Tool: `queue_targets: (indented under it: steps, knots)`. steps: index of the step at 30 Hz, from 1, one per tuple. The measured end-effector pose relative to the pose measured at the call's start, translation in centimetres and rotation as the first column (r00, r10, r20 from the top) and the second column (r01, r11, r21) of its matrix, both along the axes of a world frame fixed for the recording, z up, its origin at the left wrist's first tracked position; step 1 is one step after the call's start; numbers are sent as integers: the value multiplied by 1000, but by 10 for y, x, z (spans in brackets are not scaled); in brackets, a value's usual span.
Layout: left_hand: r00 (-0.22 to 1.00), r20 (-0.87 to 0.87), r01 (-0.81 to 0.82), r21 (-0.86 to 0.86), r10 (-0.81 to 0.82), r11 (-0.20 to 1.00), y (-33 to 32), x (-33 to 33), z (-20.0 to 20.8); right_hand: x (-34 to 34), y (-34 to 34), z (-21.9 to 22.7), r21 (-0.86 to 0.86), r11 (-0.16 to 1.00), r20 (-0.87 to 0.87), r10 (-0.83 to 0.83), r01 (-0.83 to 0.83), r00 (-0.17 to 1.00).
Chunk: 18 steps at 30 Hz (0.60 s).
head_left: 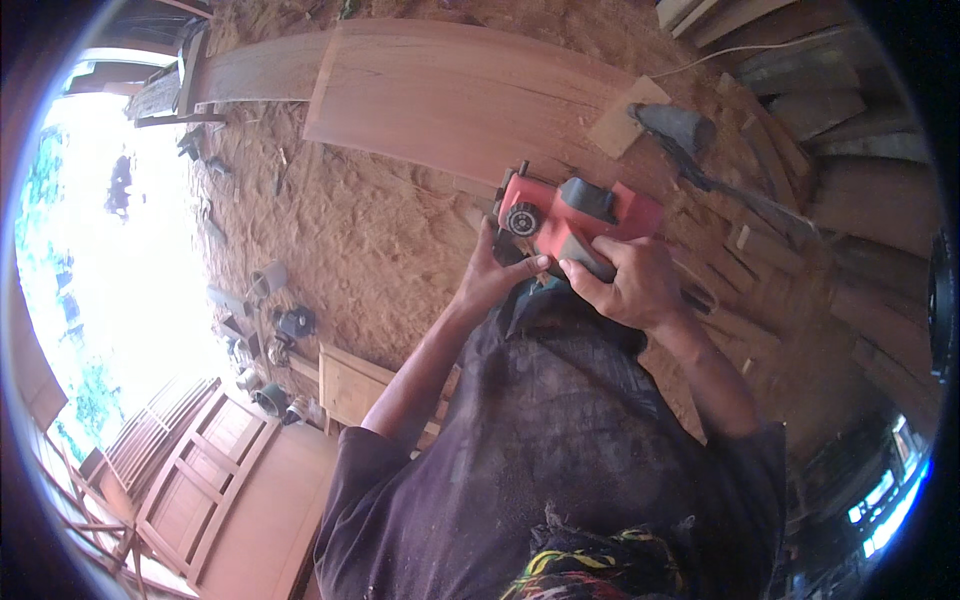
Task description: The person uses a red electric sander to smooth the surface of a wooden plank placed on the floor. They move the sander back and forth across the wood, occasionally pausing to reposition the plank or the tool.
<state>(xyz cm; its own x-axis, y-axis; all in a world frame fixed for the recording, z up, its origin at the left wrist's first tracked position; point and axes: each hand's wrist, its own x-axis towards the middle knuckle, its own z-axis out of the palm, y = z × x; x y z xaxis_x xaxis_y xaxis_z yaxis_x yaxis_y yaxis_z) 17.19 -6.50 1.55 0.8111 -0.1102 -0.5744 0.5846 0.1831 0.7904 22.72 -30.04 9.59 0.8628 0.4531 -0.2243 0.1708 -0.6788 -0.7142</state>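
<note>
Before dark shirt (570,400), red planer (538,192), left fingers (526,268) gripping its left end, right fingers (618,257) its near side

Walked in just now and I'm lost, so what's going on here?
A person is holding a red power tool, probably a planer: the left hand is at the end with the round knob, the right hand on its dark grip. A broad wooden board lies just beyond; whether the tool touches it isn't clear.

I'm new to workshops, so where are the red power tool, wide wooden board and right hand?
Red power tool (550,208), head view: its red body.
Wide wooden board (430,95), head view: broad face.
Right hand (636,283), head view: its back.
</note>
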Motion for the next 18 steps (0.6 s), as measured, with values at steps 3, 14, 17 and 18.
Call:
queue_targets:
  steps: [3, 14, 17, 18]
  knots:
    - [999, -23, 37, 94, -35, 995, 31, 10, 3, 10, 32, 1, 46, 999, 29, -19, 18, 999]
    - [999, -41, -27, 44, 29, 999, 154, 42, -19, 50, 151, -12, 8, 1000, 6, 7, -7, 1000]
    - [999, 7, -44, 84, 44, 995, 192, 43, -44, 60, 185, -15, 17, 1000, 7, 20, -20, 1000]
    - [999, 35, -43, 64, 41, 997, 200, 48, -42, 63, 196, -14, 8, 1000, 6, 18, -18, 1000]
